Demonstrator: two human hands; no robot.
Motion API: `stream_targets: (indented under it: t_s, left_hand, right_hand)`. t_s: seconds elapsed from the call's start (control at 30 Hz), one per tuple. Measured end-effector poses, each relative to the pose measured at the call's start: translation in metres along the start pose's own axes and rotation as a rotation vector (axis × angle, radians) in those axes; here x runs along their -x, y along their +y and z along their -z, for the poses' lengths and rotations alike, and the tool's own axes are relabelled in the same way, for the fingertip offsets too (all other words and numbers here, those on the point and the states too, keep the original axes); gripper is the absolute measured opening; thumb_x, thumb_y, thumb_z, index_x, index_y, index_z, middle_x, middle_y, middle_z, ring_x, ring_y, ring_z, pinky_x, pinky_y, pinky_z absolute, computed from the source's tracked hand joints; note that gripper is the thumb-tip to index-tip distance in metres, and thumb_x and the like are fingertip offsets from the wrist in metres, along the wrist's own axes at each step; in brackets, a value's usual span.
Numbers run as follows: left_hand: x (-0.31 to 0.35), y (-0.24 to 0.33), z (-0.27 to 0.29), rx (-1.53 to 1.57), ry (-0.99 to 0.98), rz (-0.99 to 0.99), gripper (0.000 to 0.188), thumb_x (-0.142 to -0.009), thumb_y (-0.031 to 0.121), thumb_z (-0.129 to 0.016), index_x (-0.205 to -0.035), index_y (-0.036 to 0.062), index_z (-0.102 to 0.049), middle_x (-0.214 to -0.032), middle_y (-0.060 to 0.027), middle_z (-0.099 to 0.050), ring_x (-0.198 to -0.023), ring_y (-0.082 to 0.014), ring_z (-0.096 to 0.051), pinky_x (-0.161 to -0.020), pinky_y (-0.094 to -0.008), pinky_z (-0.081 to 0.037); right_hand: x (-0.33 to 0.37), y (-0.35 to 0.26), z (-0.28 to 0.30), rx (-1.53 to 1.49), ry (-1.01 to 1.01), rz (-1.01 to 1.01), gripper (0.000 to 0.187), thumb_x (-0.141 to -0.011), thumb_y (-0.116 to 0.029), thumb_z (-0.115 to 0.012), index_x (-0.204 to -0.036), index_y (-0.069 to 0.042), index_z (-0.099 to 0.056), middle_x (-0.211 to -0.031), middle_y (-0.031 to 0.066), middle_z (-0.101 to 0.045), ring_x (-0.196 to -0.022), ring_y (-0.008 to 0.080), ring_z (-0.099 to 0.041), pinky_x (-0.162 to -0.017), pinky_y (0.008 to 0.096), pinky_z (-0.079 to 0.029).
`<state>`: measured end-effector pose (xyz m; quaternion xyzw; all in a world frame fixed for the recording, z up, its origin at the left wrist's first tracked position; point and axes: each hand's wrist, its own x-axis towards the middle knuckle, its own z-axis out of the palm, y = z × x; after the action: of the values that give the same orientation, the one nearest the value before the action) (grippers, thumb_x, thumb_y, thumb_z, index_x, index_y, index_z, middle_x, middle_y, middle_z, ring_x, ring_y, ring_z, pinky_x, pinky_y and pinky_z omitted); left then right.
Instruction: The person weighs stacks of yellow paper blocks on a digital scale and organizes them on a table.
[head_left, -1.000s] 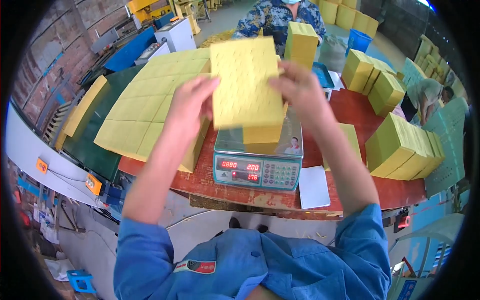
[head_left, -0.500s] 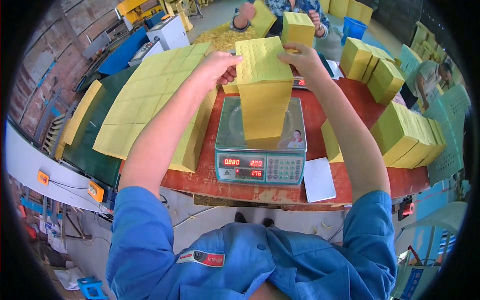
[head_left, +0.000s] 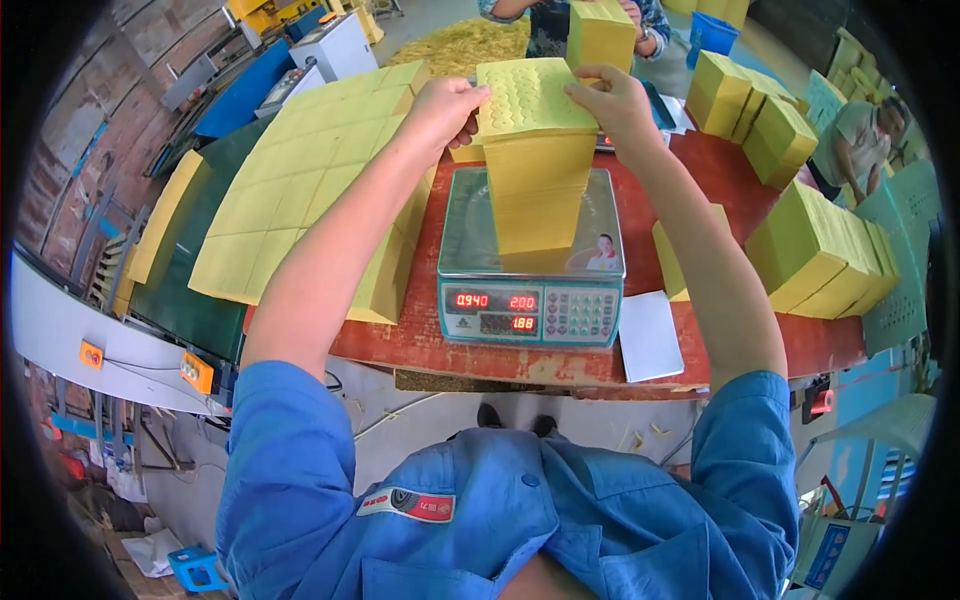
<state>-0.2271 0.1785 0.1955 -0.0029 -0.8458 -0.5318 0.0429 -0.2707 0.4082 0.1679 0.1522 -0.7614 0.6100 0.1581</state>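
Note:
A tall stack of yellow paper sheets [head_left: 540, 190], its top sheet marked with rows of rounded dents, stands on the metal pan of a digital scale [head_left: 470, 215] with a teal body and lit red digits. Its upper layers sit slightly out of line with those below. My left hand [head_left: 446, 112] pinches the top sheets at the left edge, fingers curled. Opposite it, my right hand [head_left: 612, 108] holds the right edge between thumb and fingers. Beside the scale's front right corner lies a white pad [head_left: 650, 337].
Many yellow paper blocks [head_left: 310, 170] cover the left side. More yellow stacks [head_left: 815, 250] line the right of the red table [head_left: 400, 345]. Across the table, a co-worker's hand [head_left: 645, 40] is by another yellow stack [head_left: 600, 38]. A blue bucket [head_left: 712, 38] stands behind.
The scale's red readings have changed. The whole view has shifted slightly, while both my hands stay at the stack's top edges. The co-worker's raised yellow sheets are no longer in sight.

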Motion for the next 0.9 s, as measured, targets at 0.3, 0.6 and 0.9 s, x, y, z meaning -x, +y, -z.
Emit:
stream_targets:
  t_s: [0.3, 0.6, 0.9]
  left_hand:
    - [0.01, -0.005, -0.007, -0.065, 0.135, -0.108, 0.031, -0.093, 0.029, -0.059, -0.07, 0.0082, -0.053, -0.058, 0.0, -0.052, -0.046, -0.009, -0.047, -0.043, -0.0253, -0.034]
    - [0.14, -0.048, -0.014, 0.157, 0.335, -0.158, 0.034, -0.096, 0.025, -0.056, -0.067, 0.0092, -0.049, -0.055, 0.0018, -0.046, -0.047, -0.0056, -0.042, -0.044, -0.0227, -0.031]
    - [0.336, -0.242, -0.056, 0.081, 0.321, 0.526, 0.033, -0.094, 0.021, -0.055, -0.065, 0.0058, -0.049, -0.053, -0.0001, -0.046, -0.046, -0.0068, -0.042, -0.043, -0.0249, -0.032]
  right_hand:
    - [0.01, -0.008, -0.004, 0.304, 0.112, 0.197, 0.026, -0.084, -0.022, -0.066, -0.099, -0.002, -0.07, -0.085, 0.0128, -0.071, -0.077, 0.018, -0.068, -0.072, 0.0303, -0.051]
    - [0.082, -0.015, 0.029, -0.21, 0.162, 0.071, 0.019, -0.093, -0.01, -0.054, -0.102, 0.001, -0.066, -0.069, 0.0006, -0.055, -0.061, 0.0067, -0.048, -0.056, 0.0224, -0.041]
    - [0.326, 0.068, 0.032, -0.367, -0.164, -0.596, 0.015, -0.092, -0.003, -0.051, -0.098, 0.002, -0.064, -0.07, 0.0012, -0.057, -0.059, 0.0073, -0.051, -0.054, 0.022, -0.041]
